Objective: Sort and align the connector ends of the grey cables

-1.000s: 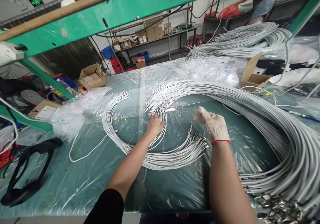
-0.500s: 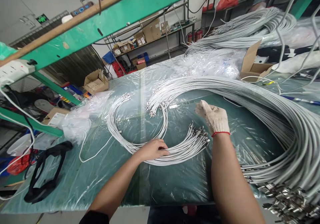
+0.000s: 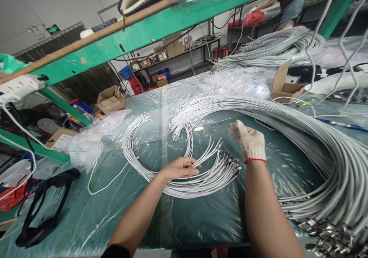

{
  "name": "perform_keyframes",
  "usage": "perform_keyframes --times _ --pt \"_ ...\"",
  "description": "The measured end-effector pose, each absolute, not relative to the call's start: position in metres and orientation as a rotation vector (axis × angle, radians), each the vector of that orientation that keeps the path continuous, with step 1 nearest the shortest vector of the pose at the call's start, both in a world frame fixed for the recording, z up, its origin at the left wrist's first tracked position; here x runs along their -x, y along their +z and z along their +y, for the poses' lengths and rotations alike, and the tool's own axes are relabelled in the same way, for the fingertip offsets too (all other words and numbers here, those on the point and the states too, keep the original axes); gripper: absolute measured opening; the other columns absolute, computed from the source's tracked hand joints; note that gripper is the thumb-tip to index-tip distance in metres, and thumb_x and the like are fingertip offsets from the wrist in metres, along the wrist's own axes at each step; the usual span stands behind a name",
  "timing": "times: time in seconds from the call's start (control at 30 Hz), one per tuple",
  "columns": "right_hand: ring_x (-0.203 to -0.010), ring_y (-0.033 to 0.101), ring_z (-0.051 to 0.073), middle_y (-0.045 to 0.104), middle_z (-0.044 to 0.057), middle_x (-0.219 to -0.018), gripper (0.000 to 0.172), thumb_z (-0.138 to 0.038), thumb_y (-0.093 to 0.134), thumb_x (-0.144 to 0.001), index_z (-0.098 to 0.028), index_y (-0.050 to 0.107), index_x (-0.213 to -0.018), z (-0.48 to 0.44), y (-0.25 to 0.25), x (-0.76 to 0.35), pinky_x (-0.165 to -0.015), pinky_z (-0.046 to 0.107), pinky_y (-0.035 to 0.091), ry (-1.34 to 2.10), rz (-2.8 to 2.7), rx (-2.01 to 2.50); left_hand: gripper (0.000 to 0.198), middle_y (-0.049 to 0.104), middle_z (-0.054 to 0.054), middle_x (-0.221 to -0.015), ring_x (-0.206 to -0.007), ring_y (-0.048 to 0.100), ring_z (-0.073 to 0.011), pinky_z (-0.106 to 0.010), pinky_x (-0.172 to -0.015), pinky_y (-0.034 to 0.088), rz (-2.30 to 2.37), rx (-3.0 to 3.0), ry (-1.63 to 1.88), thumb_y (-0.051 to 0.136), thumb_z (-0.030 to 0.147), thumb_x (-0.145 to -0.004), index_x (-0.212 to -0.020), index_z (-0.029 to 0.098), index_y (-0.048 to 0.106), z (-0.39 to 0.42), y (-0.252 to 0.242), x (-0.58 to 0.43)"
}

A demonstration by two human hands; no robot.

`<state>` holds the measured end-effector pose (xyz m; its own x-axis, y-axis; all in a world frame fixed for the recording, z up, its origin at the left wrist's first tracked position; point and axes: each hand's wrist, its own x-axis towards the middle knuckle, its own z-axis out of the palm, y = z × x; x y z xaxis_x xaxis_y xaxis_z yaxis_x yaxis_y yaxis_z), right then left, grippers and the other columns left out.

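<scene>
My bare left hand [image 3: 181,168] is closed on a few white cables [image 3: 207,154], lifted a little from the smaller curved bundle [image 3: 189,191] that lies on the plastic-covered table. Metal connectors [image 3: 230,162] tip the right end of this bundle. In a white knitted glove with a red cuff, my right hand [image 3: 247,140] is held above the table, right of those connectors. Its fingers are curled together, and whether anything is between them is too small to tell. A larger bundle of white cables [image 3: 301,124] arches behind and right of it.
A green beam [image 3: 94,51] with a power strip [image 3: 20,87] crosses the upper left. Another cable coil [image 3: 267,49] and an open carton [image 3: 284,85] stand at the back right. A black strap-like frame [image 3: 46,208] lies at left. A person [image 3: 289,5] is far behind.
My left hand has closed on a few cables and raised them from the smaller bundle. My right hand stays nearly in place, fingers still curled. The camera view has shifted slightly.
</scene>
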<state>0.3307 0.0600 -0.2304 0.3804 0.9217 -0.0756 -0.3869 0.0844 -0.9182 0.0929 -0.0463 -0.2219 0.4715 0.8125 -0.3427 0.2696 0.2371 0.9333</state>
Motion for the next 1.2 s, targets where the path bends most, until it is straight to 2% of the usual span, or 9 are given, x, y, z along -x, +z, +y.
perform_keyframes --times 0.07,0.13,0.27,0.37,0.47,0.77,0.9,1.03,1.2 --pt "-0.064 0.07 0.022 0.072 0.008 -0.068 0.021 -0.034 0.075 -0.075 -0.014 0.07 -0.069 0.061 -0.233 -0.331 -0.057 0.028 0.059 1.053 -0.643 1.063 0.053 0.057 0.003 -0.065 -0.051 0.042 -0.0052 -0.021 -0.05 0.029 0.989 -1.27 0.424 0.08 0.05 -0.068 -0.104 0.013 0.065 -0.037 -0.222 -0.106" --pt "-0.066 0.071 0.022 0.073 0.008 -0.071 0.025 -0.038 0.076 -0.073 -0.014 0.071 -0.072 0.062 -0.235 -0.332 -0.059 0.029 0.06 1.021 -0.64 1.038 0.051 0.056 0.003 -0.063 -0.048 0.039 -0.0041 -0.021 -0.047 0.027 1.0 -1.216 0.418 0.081 0.05 -0.067 -0.098 0.013 0.065 -0.026 -0.226 -0.12" --pt "-0.065 0.071 0.019 0.074 0.008 -0.08 0.033 -0.044 0.078 -0.07 -0.013 0.069 -0.075 0.065 -0.237 -0.335 -0.061 0.03 0.061 0.91 -0.558 0.97 0.046 0.05 0.005 -0.058 -0.045 0.038 -0.0047 -0.021 -0.044 0.023 1.009 -1.082 0.579 0.077 0.049 -0.071 -0.095 0.013 0.065 -0.006 -0.236 -0.139" --pt "-0.064 0.071 0.019 0.074 0.008 -0.081 0.036 -0.047 0.079 -0.069 -0.013 0.068 -0.073 0.066 -0.237 -0.336 -0.066 0.032 0.062 0.873 -0.534 0.948 0.046 0.053 0.003 -0.062 -0.043 0.039 -0.0048 -0.021 -0.042 0.023 0.901 -1.018 0.686 0.074 0.048 -0.074 -0.1 0.012 0.066 0.0 -0.243 -0.14" --pt "-0.067 0.072 0.019 0.075 0.009 -0.082 0.038 -0.05 0.079 -0.069 -0.013 0.069 -0.073 0.065 -0.237 -0.332 -0.07 0.032 0.062 0.894 -0.567 0.963 0.044 0.058 0.0 -0.066 -0.042 0.039 -0.0044 -0.021 -0.042 0.023 0.854 -1.0 0.754 0.075 0.047 -0.073 -0.097 0.012 0.065 0.0 -0.247 -0.139" --pt "-0.082 0.073 0.026 0.076 0.012 -0.089 0.042 -0.057 0.071 -0.076 -0.017 0.076 -0.086 0.058 -0.238 -0.323 -0.075 0.035 0.059 1.298 -0.848 0.988 0.046 0.056 0.002 -0.06 -0.04 0.026 -0.0008 -0.021 -0.044 0.013 0.904 -1.036 0.72 0.077 0.05 -0.071 -0.091 0.011 0.063 -0.001 -0.247 -0.146" --pt "-0.082 0.072 0.025 0.076 0.01 -0.094 0.036 -0.053 0.078 -0.071 -0.02 0.076 -0.085 0.054 -0.236 -0.322 -0.08 0.037 0.059 1.379 -0.896 0.906 0.044 0.053 0.004 -0.056 -0.039 0.025 -0.0006 -0.021 -0.044 0.012 0.937 -1.021 0.757 0.078 0.05 -0.069 -0.084 0.012 0.061 0.001 -0.25 -0.145" --pt "-0.083 0.071 0.025 0.076 0.009 -0.09 0.04 -0.047 0.085 -0.063 -0.018 0.076 -0.088 0.054 -0.236 -0.323 -0.085 0.04 0.057 1.305 -0.922 0.897 0.044 0.052 0.004 -0.055 -0.038 0.026 -0.0013 -0.021 -0.043 0.013 0.927 -0.963 0.858 0.077 0.05 -0.07 -0.085 0.013 0.06 0.002 -0.253 -0.145" --pt "-0.082 0.07 0.024 0.076 0.011 -0.084 0.038 -0.049 0.079 -0.067 -0.014 0.076 -0.082 0.055 -0.236 -0.321 -0.085 0.039 0.055 1.048 -1.035 1.025 0.044 0.052 0.005 -0.054 -0.038 0.027 -0.0013 -0.021 -0.043 0.013 0.936 -0.945 0.897 0.078 0.05 -0.068 -0.083 0.013 0.058 -0.001 -0.254 -0.147"
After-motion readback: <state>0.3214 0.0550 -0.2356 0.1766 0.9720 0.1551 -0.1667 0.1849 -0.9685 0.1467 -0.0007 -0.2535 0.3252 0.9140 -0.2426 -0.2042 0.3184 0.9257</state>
